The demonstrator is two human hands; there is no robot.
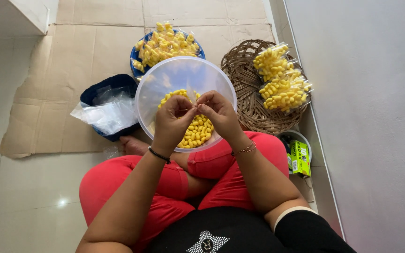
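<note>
Pinching a small clear plastic bag [191,97] between fingertips, the left hand [172,122] and right hand [220,115] meet over a round translucent plastic bowl [165,79] of small yellow pieces [198,131] on the lap. Far sits a blue bowl [134,57]; right, a wicker basket [244,79] holds filled packets [280,79]; left, loose clear bags [106,115].
</note>
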